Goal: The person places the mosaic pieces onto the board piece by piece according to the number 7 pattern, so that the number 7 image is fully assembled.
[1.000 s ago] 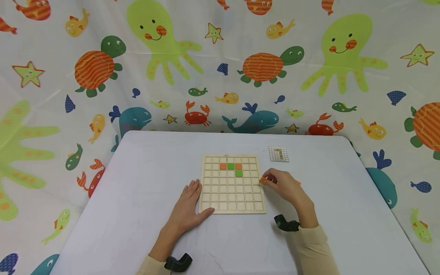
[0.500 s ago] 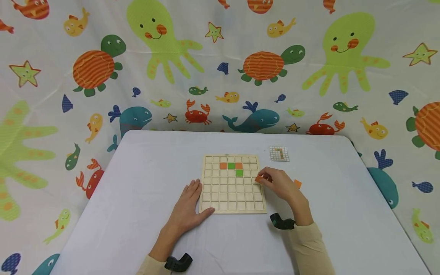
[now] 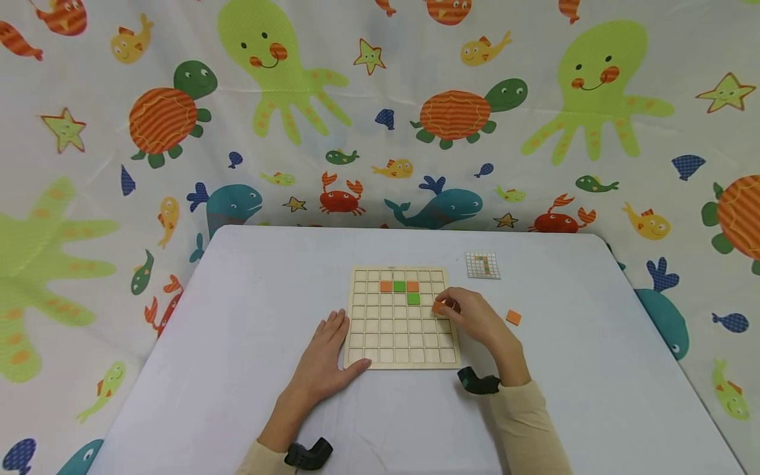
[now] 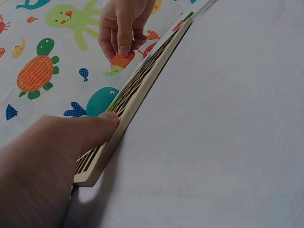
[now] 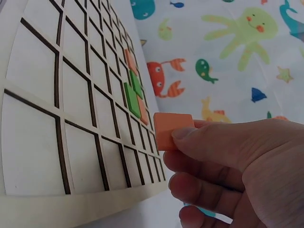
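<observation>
A wooden grid board [image 3: 386,341] lies on the white table. Two orange and two green square tiles sit in its upper cells, among them a green tile [image 3: 413,299] below the row of three. My right hand [image 3: 475,315] pinches an orange tile [image 5: 172,129] between thumb and fingers, held above the board's right side. My left hand [image 3: 323,359] rests along the board's left edge with straight fingers. Its thumb [image 4: 97,127] touches the lower left corner in the left wrist view.
Another orange tile [image 3: 513,318] lies on the table right of the board. Behind it, a small card [image 3: 483,266] with a printed grid pattern lies near the back. A sea-animal curtain [image 3: 380,79] hangs behind the table [image 3: 267,277].
My right hand has moved left with the orange tile, from beside the board's right edge to over its right columns. The loose orange tile is now uncovered. My left hand stays put.
</observation>
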A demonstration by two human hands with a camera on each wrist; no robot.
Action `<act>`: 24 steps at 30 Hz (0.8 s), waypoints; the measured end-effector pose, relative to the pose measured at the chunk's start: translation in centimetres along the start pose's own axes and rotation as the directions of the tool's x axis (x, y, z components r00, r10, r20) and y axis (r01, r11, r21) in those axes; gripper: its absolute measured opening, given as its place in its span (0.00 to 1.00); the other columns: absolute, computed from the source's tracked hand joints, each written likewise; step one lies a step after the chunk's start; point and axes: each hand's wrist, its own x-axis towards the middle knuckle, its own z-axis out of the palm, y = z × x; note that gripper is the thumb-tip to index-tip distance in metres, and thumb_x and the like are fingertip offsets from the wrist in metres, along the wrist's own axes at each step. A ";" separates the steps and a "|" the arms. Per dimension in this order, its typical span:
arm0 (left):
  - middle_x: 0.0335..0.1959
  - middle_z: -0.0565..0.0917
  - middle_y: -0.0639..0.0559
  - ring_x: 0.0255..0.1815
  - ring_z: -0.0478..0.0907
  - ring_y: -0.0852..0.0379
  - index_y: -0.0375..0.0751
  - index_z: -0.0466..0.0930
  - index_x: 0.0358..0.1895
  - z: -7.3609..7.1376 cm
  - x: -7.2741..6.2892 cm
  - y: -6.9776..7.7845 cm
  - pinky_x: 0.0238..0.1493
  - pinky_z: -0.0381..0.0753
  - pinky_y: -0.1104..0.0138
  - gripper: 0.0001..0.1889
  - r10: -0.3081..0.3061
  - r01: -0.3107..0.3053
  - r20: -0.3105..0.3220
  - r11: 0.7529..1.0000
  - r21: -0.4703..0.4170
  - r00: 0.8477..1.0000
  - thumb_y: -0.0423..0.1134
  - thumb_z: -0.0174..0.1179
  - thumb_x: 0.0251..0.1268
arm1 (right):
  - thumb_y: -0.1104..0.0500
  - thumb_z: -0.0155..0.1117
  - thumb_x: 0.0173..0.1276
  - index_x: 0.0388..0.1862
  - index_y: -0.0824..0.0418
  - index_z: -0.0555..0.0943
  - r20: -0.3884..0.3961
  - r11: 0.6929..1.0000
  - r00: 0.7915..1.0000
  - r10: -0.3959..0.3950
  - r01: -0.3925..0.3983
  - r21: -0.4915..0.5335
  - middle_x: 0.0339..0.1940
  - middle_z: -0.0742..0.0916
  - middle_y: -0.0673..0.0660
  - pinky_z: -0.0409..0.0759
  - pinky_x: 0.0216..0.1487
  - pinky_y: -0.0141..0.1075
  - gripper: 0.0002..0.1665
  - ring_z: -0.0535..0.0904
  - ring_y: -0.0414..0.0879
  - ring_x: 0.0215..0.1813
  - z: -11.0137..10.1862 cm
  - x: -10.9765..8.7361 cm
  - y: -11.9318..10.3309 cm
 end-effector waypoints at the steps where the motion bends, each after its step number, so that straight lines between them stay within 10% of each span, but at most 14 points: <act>1: 0.79 0.61 0.39 0.82 0.54 0.43 0.30 0.61 0.75 0.0 0.0 0.0 0.81 0.57 0.50 0.50 -0.001 0.001 0.001 1.000 -0.001 1.000 0.64 0.63 0.58 | 0.58 0.65 0.72 0.52 0.59 0.84 0.001 1.000 1.000 -0.001 0.001 -0.001 0.38 0.85 0.52 0.79 0.41 0.35 0.12 0.76 0.44 0.39 0.1 0.1 0.0; 24: 0.79 0.61 0.38 0.82 0.54 0.43 0.29 0.61 0.75 -0.1 -0.1 0.2 0.81 0.56 0.50 0.51 -0.001 0.001 -0.001 1.000 -0.010 1.000 0.64 0.64 0.58 | 0.58 0.68 0.70 0.45 0.56 0.84 0.014 0.997 1.000 0.017 -0.018 0.069 0.38 0.87 0.51 0.83 0.47 0.37 0.07 0.77 0.44 0.39 2.0 1.5 -0.8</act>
